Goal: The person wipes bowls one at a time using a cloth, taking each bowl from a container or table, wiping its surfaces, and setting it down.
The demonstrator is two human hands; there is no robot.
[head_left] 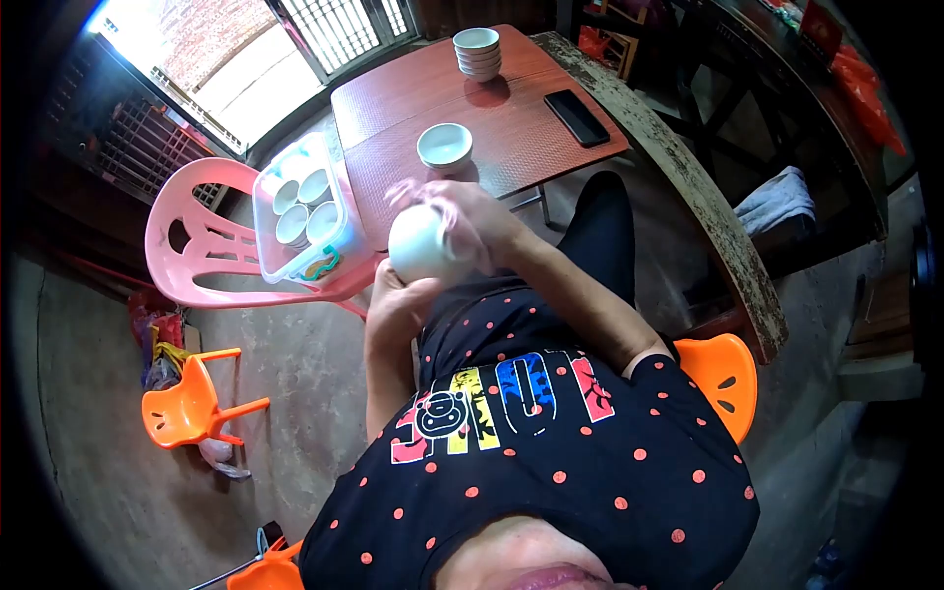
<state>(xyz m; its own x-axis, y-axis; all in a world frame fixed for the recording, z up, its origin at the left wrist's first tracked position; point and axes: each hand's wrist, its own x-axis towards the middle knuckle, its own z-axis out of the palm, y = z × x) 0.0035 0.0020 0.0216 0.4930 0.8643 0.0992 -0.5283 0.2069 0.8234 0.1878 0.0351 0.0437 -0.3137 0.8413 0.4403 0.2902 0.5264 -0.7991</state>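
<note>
Reddish table (393,103) ahead; bowl (416,243) between left hand (400,297), gripping it, and right hand (474,205), clutching cloth (458,232).

The held bowl (417,244) looks smooth, the tabletop (393,110) glossy, the bench (683,162) rough.

A black short-sleeved shirt (590,472) is worn, scattered with orange-red dots. Behind the right hand (484,208), multicoloured lettering (511,382) is printed; to that hand's right, black trousers (610,226) are seen.

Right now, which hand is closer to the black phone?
Right. In this view, the right hand is below-left of the phone; the left hand, holding the white bowl, is even farther left and lower.
</note>
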